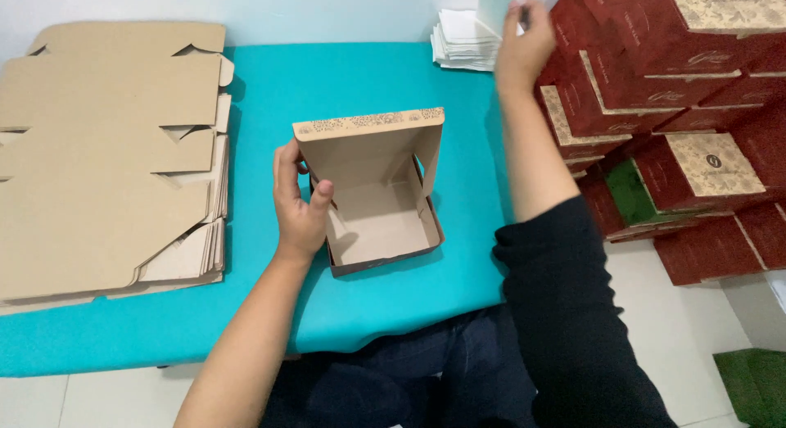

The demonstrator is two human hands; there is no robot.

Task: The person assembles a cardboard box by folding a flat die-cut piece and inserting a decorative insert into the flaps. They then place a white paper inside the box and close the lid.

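Observation:
A small cardboard box point(378, 223) stands open on the turquoise table point(368, 76), its lid raised upright and its inside plain brown. My left hand point(299, 203) grips the box's left wall, thumb inside. My right hand point(524, 47) is stretched to the far right corner, its fingers closed on a white paper sheet point(499, 4) lifted above a stack of white papers point(463, 39).
A tall stack of flat, unfolded cardboard blanks point(106, 166) fills the table's left side. Several finished dark red boxes point(679, 76) with patterned beige lids, and a green one point(647, 190), are piled at the right. White floor tiles lie below.

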